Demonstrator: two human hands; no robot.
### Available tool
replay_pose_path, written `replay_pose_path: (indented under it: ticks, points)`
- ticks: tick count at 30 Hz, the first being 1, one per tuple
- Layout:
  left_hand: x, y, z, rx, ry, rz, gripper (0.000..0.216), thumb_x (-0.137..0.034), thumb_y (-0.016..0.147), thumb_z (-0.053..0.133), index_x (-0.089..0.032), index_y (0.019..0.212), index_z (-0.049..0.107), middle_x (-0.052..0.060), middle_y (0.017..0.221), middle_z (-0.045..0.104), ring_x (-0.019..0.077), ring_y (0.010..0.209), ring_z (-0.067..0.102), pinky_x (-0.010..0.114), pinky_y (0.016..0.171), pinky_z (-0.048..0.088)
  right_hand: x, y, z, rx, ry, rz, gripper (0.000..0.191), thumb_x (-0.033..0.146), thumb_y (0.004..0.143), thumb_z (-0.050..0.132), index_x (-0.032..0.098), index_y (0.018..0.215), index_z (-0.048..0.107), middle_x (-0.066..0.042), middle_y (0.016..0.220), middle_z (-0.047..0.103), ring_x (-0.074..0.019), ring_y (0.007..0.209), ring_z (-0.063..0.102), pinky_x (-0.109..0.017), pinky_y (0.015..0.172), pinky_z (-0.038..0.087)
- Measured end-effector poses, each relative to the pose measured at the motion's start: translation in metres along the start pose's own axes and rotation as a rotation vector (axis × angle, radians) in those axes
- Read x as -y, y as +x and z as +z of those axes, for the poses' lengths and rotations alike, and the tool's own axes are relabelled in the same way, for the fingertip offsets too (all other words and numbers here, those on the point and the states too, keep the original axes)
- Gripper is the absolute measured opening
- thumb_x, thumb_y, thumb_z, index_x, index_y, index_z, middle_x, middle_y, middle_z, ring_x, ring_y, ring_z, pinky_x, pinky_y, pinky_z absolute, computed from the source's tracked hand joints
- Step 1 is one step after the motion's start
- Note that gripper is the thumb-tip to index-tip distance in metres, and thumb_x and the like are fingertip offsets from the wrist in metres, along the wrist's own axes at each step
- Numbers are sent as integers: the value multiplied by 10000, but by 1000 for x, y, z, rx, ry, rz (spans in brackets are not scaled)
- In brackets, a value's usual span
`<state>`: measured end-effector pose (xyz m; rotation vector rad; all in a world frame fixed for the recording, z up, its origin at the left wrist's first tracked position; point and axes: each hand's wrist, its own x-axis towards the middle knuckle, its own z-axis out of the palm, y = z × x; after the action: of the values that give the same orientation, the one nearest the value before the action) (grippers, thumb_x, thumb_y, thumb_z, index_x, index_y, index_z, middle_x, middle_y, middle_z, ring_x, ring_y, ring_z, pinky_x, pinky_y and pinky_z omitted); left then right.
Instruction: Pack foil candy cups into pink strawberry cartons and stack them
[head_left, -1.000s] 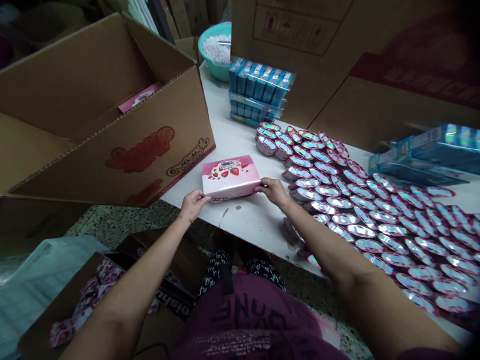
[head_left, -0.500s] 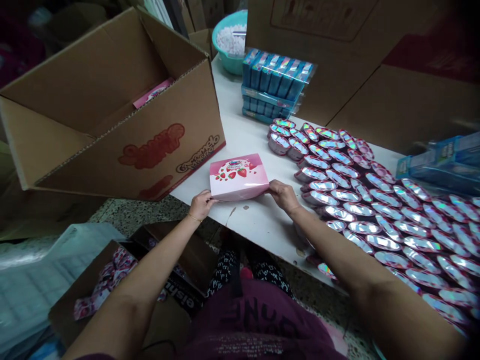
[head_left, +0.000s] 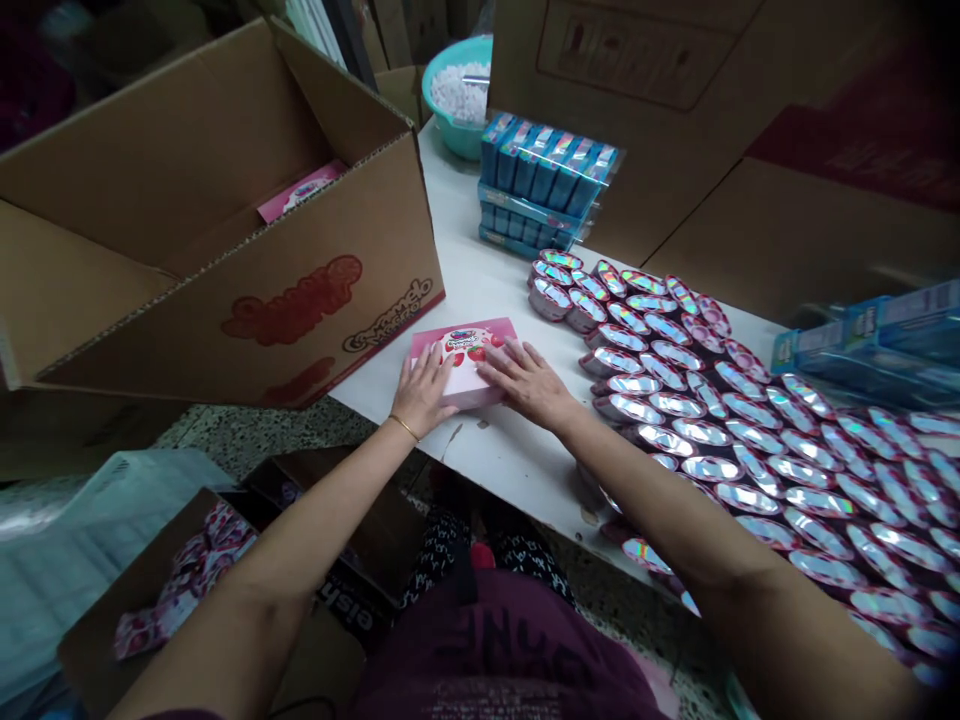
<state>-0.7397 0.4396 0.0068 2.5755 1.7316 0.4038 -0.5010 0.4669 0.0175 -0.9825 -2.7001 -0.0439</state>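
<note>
White table point(head_left: 495, 290): left hand point(head_left: 424, 390), right hand point(head_left: 525, 380) lie open-palmed on pink strawberry box point(head_left: 469, 355).

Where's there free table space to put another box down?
A bare strip of table runs between the big carton and the foil cups, behind the pink box. Another narrow patch lies along the near edge, below that box. Everything rightward is packed with cups.

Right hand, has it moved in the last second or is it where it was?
Yes. The right hand has slid left, away from the foil cups, from the right end of the pink box onto its top, lying flat.
</note>
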Motion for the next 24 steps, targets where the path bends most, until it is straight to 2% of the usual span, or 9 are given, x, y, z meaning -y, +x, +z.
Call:
replay_pose_path:
  ticks: [2,6,10,14,17,20,24]
  points:
    - [1,2,5,46,21,22,832,-340,701,659,-140,1386,232,184,1452,221,319,1348,163,508,1068,157,0,10,5,50,-34,-20,541,166,837,493,265,1346,338,-45,1430,321,-252,1350,140,-509,1066,202]
    - [-2,-7,17,1,73,17,721,-287,754,604,-135,1377,274,194,1445,231,332,1338,189,516,1060,175,1,8,16,40,-45,-18,494,101,870,400,261,1335,356,-39,1424,332,-235,1353,140,-517,1063,227]
    - [-3,-12,26,-32,86,23,676,-273,786,566,-166,1382,267,183,1452,214,313,1343,185,525,1065,164,1,1,21,25,-18,-33,503,85,873,383,272,1340,348,-21,1413,353,-230,1361,105,-530,1063,232]
    - [-3,-11,37,-10,85,28,596,-257,818,521,-217,1370,301,149,1451,241,303,1349,169,534,1065,160,-5,-5,37,44,-10,-44,514,69,868,374,268,1341,353,-5,1431,318,-234,1367,31,-533,1071,209]
    - [-5,-11,44,19,89,3,557,-248,836,491,-229,1364,312,146,1452,241,308,1350,159,566,1058,126,-4,-12,49,55,-12,-6,500,160,876,412,260,1359,326,-5,1448,280,-258,1364,-22,-550,1062,206]
    - [-9,-16,48,59,81,24,597,-277,836,494,-206,1383,264,147,1465,200,309,1360,111,601,1049,71,7,-16,50,60,-19,36,565,269,860,473,251,1387,270,-18,1468,222,-283,1362,-9,-577,1064,149]
    - [-13,-20,47,97,48,-16,547,-192,851,441,-211,1375,287,129,1466,205,285,1363,119,588,1058,63,22,-11,43,96,6,30,605,249,858,471,275,1404,212,-12,1466,226,-250,1362,93,-555,1082,100]
